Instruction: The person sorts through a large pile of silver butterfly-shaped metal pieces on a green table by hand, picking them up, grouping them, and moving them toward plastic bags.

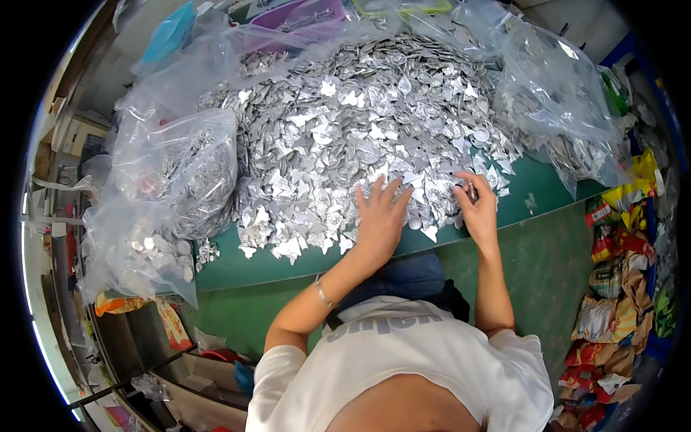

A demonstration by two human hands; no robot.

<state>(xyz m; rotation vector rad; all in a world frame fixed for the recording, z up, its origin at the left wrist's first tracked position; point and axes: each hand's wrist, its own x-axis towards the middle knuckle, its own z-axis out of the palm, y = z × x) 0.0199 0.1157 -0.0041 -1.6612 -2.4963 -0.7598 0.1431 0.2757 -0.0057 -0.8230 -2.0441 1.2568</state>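
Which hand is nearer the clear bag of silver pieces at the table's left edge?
Left. The left hand lies flat on the pile, closer to that bag; the right hand is farther right.

- Foil pieces point(360, 122): silver, shiny, some dull grey.
- Table point(540, 191): plain green.
- Bags point(173, 173): clear plastic.
- Shirt point(410, 360): white, grey lettering.
- Wrappers point(619, 288): red, yellow, green mixed.
- Bracelet point(322, 293): silver.
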